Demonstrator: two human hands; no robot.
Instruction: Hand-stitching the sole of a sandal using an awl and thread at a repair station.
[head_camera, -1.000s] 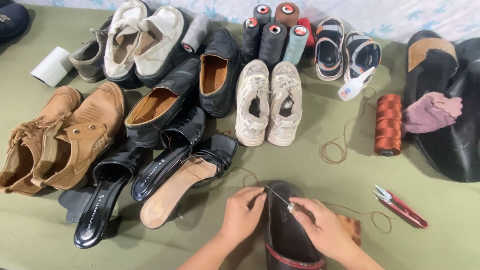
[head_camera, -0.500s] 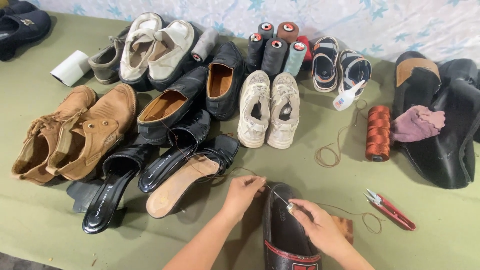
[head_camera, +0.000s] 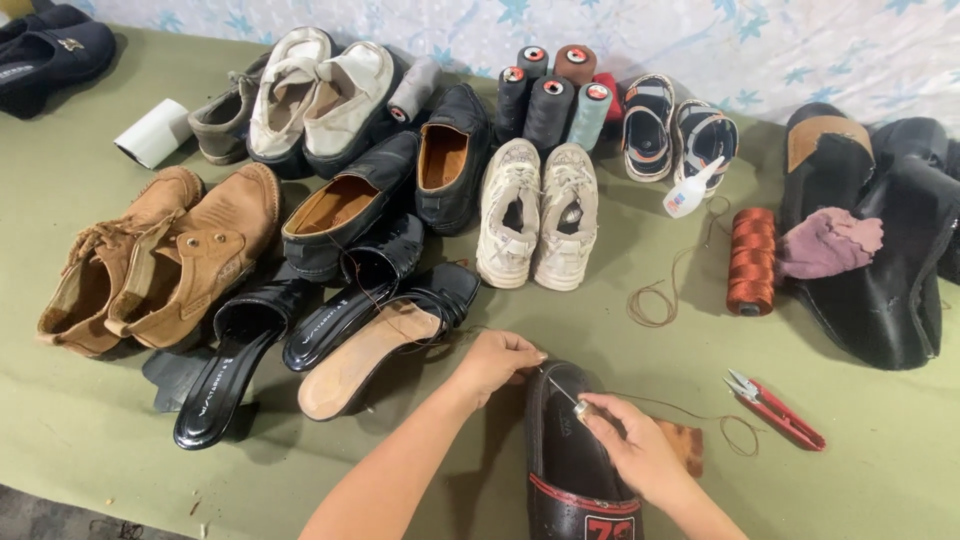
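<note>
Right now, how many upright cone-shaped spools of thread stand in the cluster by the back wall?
5: small black one, brown one, black one, dark grey one, pale green one. Others may be hidden behind.

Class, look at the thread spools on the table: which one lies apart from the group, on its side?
The orange-brown spool, lying alone on its side right of the white sneakers; the others cluster together at the back.

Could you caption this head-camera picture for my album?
Two hands, left hand and right hand, work a needle over a black shoe.
</note>
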